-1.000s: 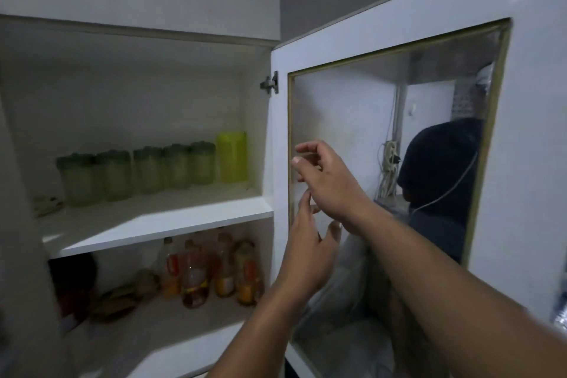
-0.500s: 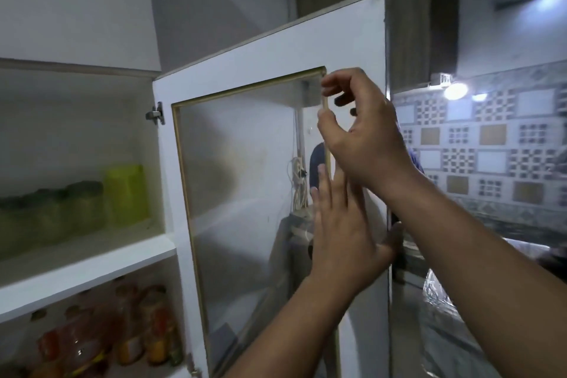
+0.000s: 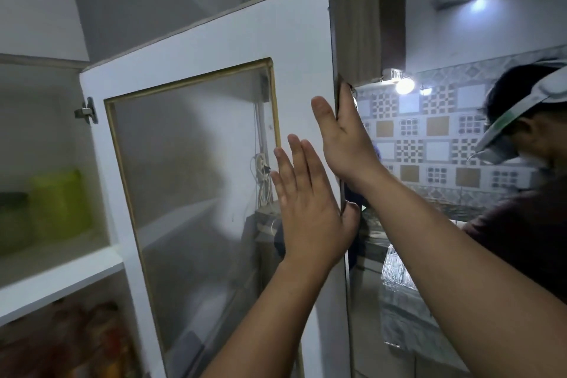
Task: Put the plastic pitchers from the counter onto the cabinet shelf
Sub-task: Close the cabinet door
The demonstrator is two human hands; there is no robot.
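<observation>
A white cabinet door (image 3: 214,49) with a glass pane stands open in front of me. My right hand (image 3: 343,141) grips its free right edge, thumb on the inner face and fingers wrapped behind. My left hand (image 3: 306,205) lies flat and open against the door's inner face just below, fingers pointing up. At the far left, on the cabinet shelf (image 3: 61,282), stands a yellow-green plastic pitcher (image 3: 59,202) beside a darker green-lidded one (image 3: 12,218). The counter's pitchers are out of sight.
Another person (image 3: 527,193) wearing a head-mounted device stands at the right, close to the door's edge. Bottles (image 3: 76,344) fill the lower shelf. A patterned tile wall (image 3: 435,144), a lamp (image 3: 404,85) and a foil-covered counter (image 3: 399,285) lie behind the door.
The view has swung right, away from the shelves. My right hand has shifted from the glass frame to the door's outer edge and taken hold of it; my left hand stays flat on the door.
</observation>
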